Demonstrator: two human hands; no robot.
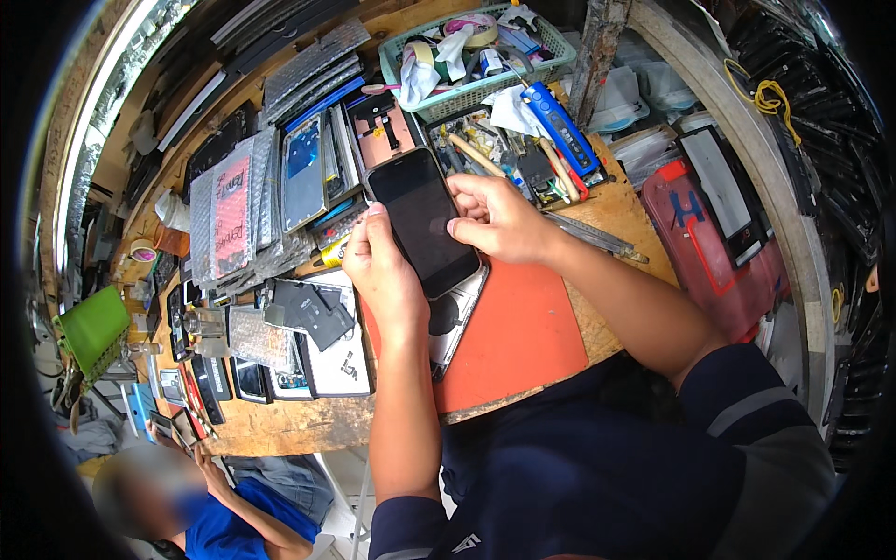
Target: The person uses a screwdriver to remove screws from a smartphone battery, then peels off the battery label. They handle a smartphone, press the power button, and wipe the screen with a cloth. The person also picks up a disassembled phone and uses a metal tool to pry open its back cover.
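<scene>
A black smartphone (pixel 418 207) with a dark screen is held tilted over the workbench. My left hand (pixel 390 280) grips its left edge, the thumb along the side. At the right edge, my right hand (pixel 499 219) is closed on the phone with bent fingers, its thumb at the screen's side. Under the phone's lower end lies an opened device with a pale frame (pixel 455 322), partly hidden by the phone and my left hand. It rests on an orange mat (pixel 523 341).
A green basket (pixel 467 96) of tapes and tissues stands at the back. Right of it are a blue handheld tool (pixel 562 129) and a parts tray (pixel 467 140). Bubble-wrapped panels (pixel 224 210) and phones (pixel 250 378) crowd the left. A person in blue (pixel 247 523) sits lower left.
</scene>
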